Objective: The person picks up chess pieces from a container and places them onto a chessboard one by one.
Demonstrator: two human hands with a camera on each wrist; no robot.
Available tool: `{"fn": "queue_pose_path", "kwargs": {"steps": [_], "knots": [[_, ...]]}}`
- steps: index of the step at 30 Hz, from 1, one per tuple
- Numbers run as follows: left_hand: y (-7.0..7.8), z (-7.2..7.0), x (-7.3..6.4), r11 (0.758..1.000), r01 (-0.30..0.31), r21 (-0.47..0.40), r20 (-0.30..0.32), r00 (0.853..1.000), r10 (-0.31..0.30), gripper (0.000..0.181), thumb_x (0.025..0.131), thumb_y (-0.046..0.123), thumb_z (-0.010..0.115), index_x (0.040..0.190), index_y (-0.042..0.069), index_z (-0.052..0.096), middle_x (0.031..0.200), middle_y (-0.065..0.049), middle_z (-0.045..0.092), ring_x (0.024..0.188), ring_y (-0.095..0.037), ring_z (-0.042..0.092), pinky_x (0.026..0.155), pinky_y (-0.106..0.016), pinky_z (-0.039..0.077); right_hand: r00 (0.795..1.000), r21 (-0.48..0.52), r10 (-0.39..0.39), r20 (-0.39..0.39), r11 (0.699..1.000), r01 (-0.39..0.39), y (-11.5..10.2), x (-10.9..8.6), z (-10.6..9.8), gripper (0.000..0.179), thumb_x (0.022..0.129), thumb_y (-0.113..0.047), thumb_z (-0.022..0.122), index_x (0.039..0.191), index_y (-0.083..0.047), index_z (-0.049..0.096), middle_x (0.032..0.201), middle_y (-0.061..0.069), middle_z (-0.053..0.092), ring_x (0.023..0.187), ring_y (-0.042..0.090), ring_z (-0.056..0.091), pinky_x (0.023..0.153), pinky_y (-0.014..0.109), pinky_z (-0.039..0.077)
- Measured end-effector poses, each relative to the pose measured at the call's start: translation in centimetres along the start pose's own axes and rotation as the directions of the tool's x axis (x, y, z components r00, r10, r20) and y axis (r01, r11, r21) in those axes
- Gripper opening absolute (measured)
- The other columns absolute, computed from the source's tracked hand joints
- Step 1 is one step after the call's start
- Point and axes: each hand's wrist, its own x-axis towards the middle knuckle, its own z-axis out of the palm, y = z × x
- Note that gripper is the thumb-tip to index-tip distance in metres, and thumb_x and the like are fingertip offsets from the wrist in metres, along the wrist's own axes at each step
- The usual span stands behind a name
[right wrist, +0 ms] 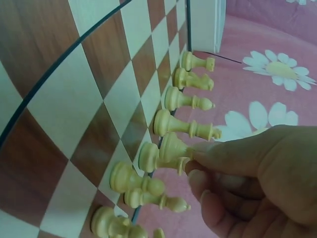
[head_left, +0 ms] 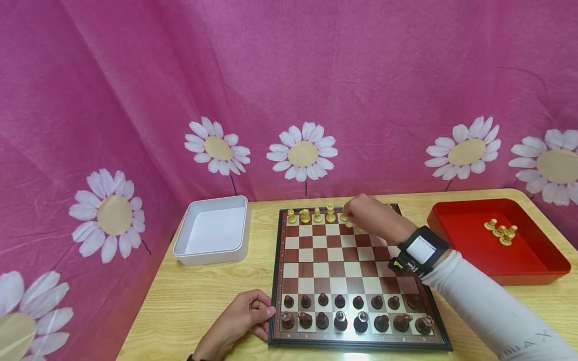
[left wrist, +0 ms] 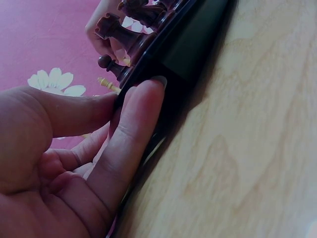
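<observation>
Pinched in the right hand (head_left: 367, 214), between thumb and fingertips: a pale chess piece (right wrist: 172, 147), smooth, round and wide at the base, narrowing upward, with its top hidden by the thumb. Held at the far side of the chessboard (head_left: 320, 271), beyond the left hand (head_left: 241, 314) and well apart from it; impossible to tell whether touching a square or just above one. In the left hand, gripped between thumb and curled fingers: the near left edge of the same chessboard, dark and glossy, around flat squares of reddish brown and cream with a wood-like grain. Just beside the right hand, standing upright: cream-yellow pieces (right wrist: 163, 122) with rounded bases and collared stems, among them a notched rook and a knight. Just right of the left hand: two rows of dark pieces (head_left: 340, 322), shiny and brown, with round-headed pawns in the farther row. Around the right wrist, a black band (head_left: 440, 240) over a pale sleeve (head_left: 487, 303). To the right of the right hand, a red tray (head_left: 460, 245) with a few pale pawns (head_left: 506, 241) inside. Beyond the left hand, a white tray (head_left: 212, 258) with rounded corners. Under everything, a wood-grained table (head_left: 194, 281); behind, magenta cloth (head_left: 384, 90) printed with white daisies (head_left: 302, 153).
</observation>
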Motion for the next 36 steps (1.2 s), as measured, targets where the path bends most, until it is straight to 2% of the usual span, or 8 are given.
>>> {"fn": "queue_pose_path", "kwargs": {"steps": [5,19,27,36], "knots": [[-0.1,0.1,0.0,1.0,0.002,-0.005,0.001,1.0,-0.002,0.021,0.098,0.009,0.07,0.111,-0.004,0.057,0.086,-0.005,0.064,0.065,-0.013,0.069,0.058,-0.029,0.066,1.0,0.002,0.01,0.022,1.0,-0.01,0.0,0.4,0.6,0.015,0.092,0.005,0.07,0.098,-0.002,0.081,0.081,0.006,0.074,0.065,0.012,0.054,0.055,0.021,0.046],[0.0,0.1,0.1,1.0,0.014,0.0,0.001,1.0,-0.014,0.022,0.098,0.01,0.07,0.111,-0.003,0.057,0.085,-0.005,0.064,0.065,-0.013,0.069,0.059,-0.03,0.066,0.994,-0.001,0.083,0.065,0.997,-0.083,0.0,0.6,1.7,0.012,0.095,-0.001,0.07,0.101,-0.004,0.08,0.084,0.006,0.074,0.064,0.013,0.055,0.054,0.021,0.044],[-0.1,0.0,0.0,1.0,0.008,0.008,-0.003,1.0,-0.008,0.023,0.098,0.01,0.07,0.111,-0.004,0.058,0.084,-0.005,0.064,0.064,-0.014,0.069,0.058,-0.03,0.066,0.998,-0.043,0.051,0.043,0.998,-0.049,-0.3,0.8,1.9,0.012,0.096,-0.002,0.07,0.09,-0.006,0.08,0.078,0.003,0.071,0.064,0.011,0.051,0.054,0.02,0.04],[0.1,0.0,0.0,1.0,0.014,0.006,-0.001,1.0,-0.014,0.022,0.098,0.009,0.069,0.112,-0.004,0.057,0.083,-0.005,0.065,0.064,-0.013,0.07,0.058,-0.029,0.066,0.998,-0.043,0.05,0.026,0.998,-0.049,-0.4,0.7,2.1,0.011,0.094,0.001,0.07,0.095,-0.003,0.08,0.071,0.0,0.066,0.06,0.011,0.05,0.05,0.02,0.039]]}}
